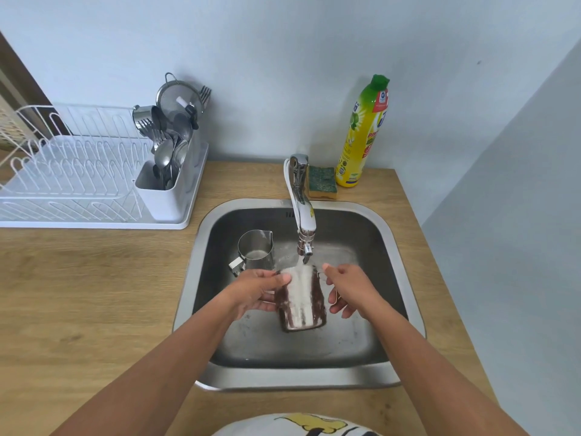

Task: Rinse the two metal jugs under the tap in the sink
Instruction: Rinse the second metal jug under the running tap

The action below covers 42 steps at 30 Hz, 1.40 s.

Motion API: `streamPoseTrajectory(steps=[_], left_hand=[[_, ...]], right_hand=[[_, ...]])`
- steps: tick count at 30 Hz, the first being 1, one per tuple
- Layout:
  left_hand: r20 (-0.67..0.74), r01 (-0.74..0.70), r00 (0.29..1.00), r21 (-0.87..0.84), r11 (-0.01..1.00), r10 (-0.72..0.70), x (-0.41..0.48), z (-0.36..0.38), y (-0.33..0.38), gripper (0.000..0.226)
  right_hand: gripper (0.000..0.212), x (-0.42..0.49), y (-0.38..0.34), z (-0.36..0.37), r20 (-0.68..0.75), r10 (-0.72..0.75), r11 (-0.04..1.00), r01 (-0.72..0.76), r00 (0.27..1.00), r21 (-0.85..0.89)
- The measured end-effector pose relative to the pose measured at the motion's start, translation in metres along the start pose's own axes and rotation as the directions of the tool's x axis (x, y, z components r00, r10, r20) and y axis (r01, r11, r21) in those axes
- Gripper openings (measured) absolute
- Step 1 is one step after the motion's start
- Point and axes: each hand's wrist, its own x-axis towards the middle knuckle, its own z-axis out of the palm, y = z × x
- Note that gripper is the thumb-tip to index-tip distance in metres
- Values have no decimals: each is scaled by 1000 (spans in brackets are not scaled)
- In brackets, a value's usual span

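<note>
One metal jug (300, 298) lies tilted on its side under the running tap (303, 215), with water streaming over its wall. My left hand (257, 291) grips its left side. My right hand (349, 289) holds the right side, where the handle is, fingers curled around it. The second metal jug (256, 250) stands upright at the back left of the sink (201, 278), handle toward the front left, untouched.
A white dish rack (78, 184) with a cutlery holder of spoons and forks (166, 152) sits on the wooden counter to the left. Behind the sink are a green sponge (322, 182) and a yellow dish-soap bottle (363, 133). A wall stands close on the right.
</note>
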Motion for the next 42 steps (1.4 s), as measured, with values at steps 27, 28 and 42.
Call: streamPoseTrajectory(steps=[27,28,42], left_hand=[[-212,-407,841,358,840,498,-11,29,22,69],[-226,-415,824,384,825,519,-13,27,23,71],[-287,-271,659,772,575,695,-41,5,30,72]], right_hand=[[16,-11,4,-7,-233,-278,930,321,932,176],[18,-8,4,-4,-234,-281,922,329,931,202],[15,19,-2,25,-55,-293,835,283,955,471]])
